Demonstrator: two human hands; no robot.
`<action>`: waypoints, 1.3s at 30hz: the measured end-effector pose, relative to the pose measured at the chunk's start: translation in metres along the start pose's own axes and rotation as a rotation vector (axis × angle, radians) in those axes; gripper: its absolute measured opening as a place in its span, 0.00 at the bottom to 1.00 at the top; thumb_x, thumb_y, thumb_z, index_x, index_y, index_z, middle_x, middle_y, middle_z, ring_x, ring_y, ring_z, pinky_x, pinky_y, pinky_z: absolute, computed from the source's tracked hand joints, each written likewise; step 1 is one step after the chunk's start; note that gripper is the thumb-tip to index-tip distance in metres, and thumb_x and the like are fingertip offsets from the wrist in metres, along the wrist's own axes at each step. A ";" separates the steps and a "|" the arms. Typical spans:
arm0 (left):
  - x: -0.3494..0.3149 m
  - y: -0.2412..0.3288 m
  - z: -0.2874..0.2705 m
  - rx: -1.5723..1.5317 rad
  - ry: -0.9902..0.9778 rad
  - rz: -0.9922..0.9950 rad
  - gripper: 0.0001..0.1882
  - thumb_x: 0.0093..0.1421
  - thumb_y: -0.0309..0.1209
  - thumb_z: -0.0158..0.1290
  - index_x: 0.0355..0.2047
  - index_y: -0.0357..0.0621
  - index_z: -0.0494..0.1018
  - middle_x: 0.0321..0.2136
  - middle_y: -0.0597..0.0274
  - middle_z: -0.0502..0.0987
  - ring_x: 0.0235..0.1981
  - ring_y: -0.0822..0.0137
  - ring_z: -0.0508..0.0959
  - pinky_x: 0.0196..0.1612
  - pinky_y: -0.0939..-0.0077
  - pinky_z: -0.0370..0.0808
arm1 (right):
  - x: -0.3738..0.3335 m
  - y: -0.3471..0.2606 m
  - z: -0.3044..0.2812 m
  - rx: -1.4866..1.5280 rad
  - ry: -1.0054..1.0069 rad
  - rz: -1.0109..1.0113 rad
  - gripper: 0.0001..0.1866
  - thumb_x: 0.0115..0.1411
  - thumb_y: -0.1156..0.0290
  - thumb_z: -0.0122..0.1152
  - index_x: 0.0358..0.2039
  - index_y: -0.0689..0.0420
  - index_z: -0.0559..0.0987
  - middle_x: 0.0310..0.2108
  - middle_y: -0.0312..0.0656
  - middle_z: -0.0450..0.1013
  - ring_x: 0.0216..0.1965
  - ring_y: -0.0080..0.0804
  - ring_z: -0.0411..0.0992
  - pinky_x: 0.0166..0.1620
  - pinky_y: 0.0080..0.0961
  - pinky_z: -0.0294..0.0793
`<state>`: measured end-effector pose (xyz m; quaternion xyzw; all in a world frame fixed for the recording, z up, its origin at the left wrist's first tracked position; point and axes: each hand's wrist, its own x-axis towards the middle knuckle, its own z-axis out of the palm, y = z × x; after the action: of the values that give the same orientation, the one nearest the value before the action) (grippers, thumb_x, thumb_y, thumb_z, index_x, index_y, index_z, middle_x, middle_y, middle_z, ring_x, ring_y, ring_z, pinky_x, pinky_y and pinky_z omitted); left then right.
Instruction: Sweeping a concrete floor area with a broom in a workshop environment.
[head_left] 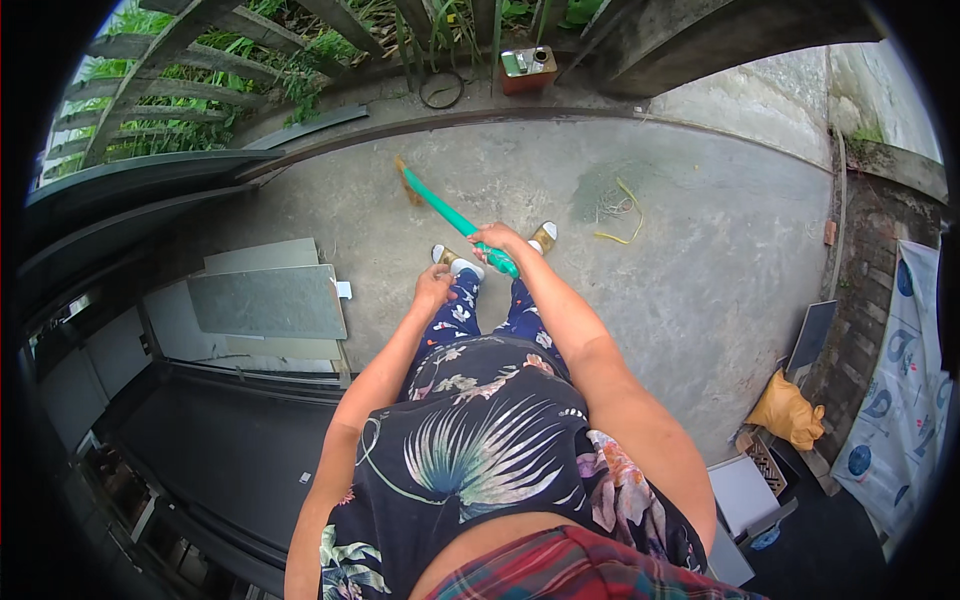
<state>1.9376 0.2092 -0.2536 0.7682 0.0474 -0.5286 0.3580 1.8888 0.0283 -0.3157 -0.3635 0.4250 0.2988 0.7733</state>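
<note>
My right hand (494,240) is closed around the handle of a green broom (446,210). The broom slants away from me to the far left, with its brownish bristle end low over the concrete floor. A short piece of the green handle sticks out behind my fist, above my knees. My left hand (434,286) hangs beside my left thigh, apart from the broom. Its fingers look curled in, and I make out nothing in them.
Yellow cord (625,212) lies on the concrete floor (690,290) to the right. A red-brown tin (527,72) stands by the wooden fence (170,75). Flat boards (270,303) lie at left beside a black surface (220,450). An orange sack (788,410) sits at right.
</note>
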 end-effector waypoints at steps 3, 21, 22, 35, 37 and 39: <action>-0.004 0.015 0.029 0.015 -0.010 -0.038 0.20 0.53 0.30 0.45 0.47 0.36 0.62 0.31 0.55 0.74 0.18 0.72 0.73 0.18 0.83 0.66 | -0.039 0.003 -0.100 0.110 0.039 0.020 0.07 0.52 0.71 0.53 0.28 0.58 0.66 0.18 0.38 0.67 0.14 0.21 0.63 0.14 0.18 0.63; 0.022 0.126 0.191 0.128 -0.121 0.062 0.23 0.51 0.31 0.44 0.48 0.35 0.61 0.33 0.52 0.73 0.19 0.68 0.75 0.19 0.79 0.69 | -0.205 0.077 -0.275 0.124 0.246 0.002 0.07 0.50 0.72 0.54 0.31 0.59 0.70 0.15 0.40 0.67 0.12 0.24 0.64 0.14 0.22 0.63; 0.022 0.126 0.195 0.152 -0.134 0.062 0.23 0.51 0.31 0.44 0.48 0.35 0.61 0.33 0.52 0.73 0.19 0.68 0.75 0.20 0.79 0.69 | -0.210 0.077 -0.283 0.139 0.250 -0.005 0.07 0.50 0.72 0.54 0.31 0.59 0.70 0.15 0.40 0.67 0.12 0.24 0.64 0.14 0.22 0.63; 0.019 0.132 0.226 0.354 -0.224 0.105 0.22 0.51 0.30 0.45 0.46 0.35 0.62 0.31 0.51 0.74 0.16 0.71 0.74 0.18 0.81 0.68 | -0.269 0.082 -0.369 -0.027 0.648 -0.263 0.11 0.51 0.72 0.53 0.36 0.57 0.68 0.16 0.37 0.65 0.12 0.23 0.62 0.14 0.22 0.61; 0.018 0.132 0.231 0.360 -0.238 0.109 0.21 0.51 0.30 0.45 0.46 0.34 0.62 0.31 0.52 0.74 0.16 0.71 0.73 0.17 0.82 0.68 | -0.300 0.091 -0.345 0.027 0.588 -0.204 0.13 0.51 0.72 0.53 0.38 0.56 0.68 0.16 0.36 0.65 0.12 0.23 0.62 0.14 0.21 0.61; 0.018 0.138 0.236 0.395 -0.253 0.138 0.21 0.51 0.30 0.45 0.46 0.34 0.63 0.30 0.53 0.74 0.16 0.72 0.73 0.17 0.82 0.68 | -0.317 0.103 -0.331 0.080 0.309 -0.072 0.16 0.50 0.72 0.54 0.39 0.61 0.67 0.16 0.37 0.65 0.14 0.23 0.63 0.15 0.23 0.64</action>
<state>1.8241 -0.0399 -0.2431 0.7523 -0.1546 -0.5941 0.2391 1.5182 -0.2330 -0.1937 -0.3893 0.5371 0.1940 0.7227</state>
